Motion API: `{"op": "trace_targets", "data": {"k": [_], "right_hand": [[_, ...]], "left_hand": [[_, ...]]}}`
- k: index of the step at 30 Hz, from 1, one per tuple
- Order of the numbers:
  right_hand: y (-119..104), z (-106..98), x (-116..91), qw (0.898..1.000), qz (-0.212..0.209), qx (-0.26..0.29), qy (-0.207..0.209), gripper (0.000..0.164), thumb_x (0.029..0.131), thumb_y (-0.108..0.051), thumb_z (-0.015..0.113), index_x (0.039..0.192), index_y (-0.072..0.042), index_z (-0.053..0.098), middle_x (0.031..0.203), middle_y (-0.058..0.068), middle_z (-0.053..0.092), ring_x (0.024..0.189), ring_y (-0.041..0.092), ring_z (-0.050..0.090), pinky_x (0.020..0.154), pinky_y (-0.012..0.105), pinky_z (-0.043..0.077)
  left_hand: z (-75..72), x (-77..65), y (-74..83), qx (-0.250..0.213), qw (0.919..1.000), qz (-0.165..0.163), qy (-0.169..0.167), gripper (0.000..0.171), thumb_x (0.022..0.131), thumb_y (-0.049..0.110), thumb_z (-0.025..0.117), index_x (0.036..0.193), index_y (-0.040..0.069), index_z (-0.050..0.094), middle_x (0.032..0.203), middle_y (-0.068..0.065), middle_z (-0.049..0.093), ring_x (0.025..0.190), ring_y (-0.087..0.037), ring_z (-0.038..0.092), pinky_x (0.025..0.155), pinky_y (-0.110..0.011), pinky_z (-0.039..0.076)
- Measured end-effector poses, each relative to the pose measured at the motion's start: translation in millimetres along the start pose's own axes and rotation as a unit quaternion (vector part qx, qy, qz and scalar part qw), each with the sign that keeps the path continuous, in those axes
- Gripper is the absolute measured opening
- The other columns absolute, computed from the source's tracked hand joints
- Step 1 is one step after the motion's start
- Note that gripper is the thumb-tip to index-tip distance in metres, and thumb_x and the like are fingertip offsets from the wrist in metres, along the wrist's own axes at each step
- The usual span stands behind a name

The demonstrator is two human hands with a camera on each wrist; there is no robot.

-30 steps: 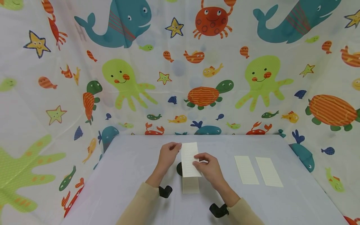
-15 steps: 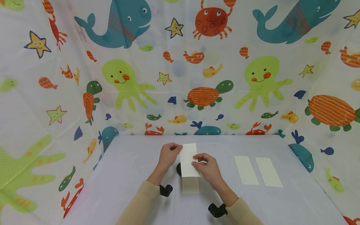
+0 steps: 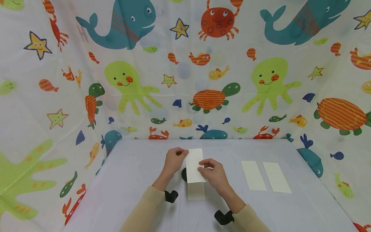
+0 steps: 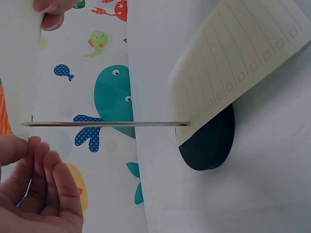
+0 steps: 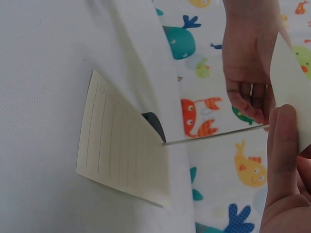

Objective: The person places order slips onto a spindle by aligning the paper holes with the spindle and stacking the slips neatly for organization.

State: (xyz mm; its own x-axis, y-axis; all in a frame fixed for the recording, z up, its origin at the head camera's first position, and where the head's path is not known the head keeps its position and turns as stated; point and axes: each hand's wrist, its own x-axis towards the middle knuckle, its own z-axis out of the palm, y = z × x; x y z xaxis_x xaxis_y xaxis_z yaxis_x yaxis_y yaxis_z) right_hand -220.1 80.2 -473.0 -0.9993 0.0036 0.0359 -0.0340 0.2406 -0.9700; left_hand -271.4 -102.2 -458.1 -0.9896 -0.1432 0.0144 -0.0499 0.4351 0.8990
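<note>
A lined cream paper slip [image 3: 193,166] is held up between both hands. My left hand [image 3: 175,160] pinches its upper left edge, while my right hand [image 3: 215,175] pinches its right edge. Beneath it stands a paper spike: a thin upright metal needle [image 4: 107,124] on a dark round base [image 4: 209,148]. A second lined slip [image 5: 121,148] lies low over the base, with the needle rising from it. The needle's tip reaches close to the raised slip; whether it touches or pierces that paper I cannot tell. In the head view the raised slip hides the needle.
Two more lined slips, one nearer [image 3: 253,175] and one farther right [image 3: 277,177], lie side by side on the white table [image 3: 139,151]. A curtain [image 3: 185,77] printed with sea animals hangs behind and at both sides. Each wrist wears a black camera mount.
The raised slip has shifted very slightly left and down with the hands. Both hands keep their pinch on it; the slips on the table have not moved.
</note>
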Motion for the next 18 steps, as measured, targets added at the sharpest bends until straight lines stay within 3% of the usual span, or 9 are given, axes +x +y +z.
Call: {"op": "trace_targets", "data": {"k": [18], "right_hand": [[3.2,-0.7,-1.2,1.0,-0.006,0.0,-0.009,0.021,0.09,-0.013,0.078,0.109,-0.008,0.073,0.099,0.008,0.062,0.083,0.021,0.061,0.074,0.027,0.054]], "left_hand": [[4.7,-1.2,0.5,0.002,0.9999,0.014,0.009,0.02,0.098,0.027,0.069,0.104,0.008,0.074,0.094,-0.005,0.067,0.087,-0.022,0.058,0.079,-0.035,0.055]]}}
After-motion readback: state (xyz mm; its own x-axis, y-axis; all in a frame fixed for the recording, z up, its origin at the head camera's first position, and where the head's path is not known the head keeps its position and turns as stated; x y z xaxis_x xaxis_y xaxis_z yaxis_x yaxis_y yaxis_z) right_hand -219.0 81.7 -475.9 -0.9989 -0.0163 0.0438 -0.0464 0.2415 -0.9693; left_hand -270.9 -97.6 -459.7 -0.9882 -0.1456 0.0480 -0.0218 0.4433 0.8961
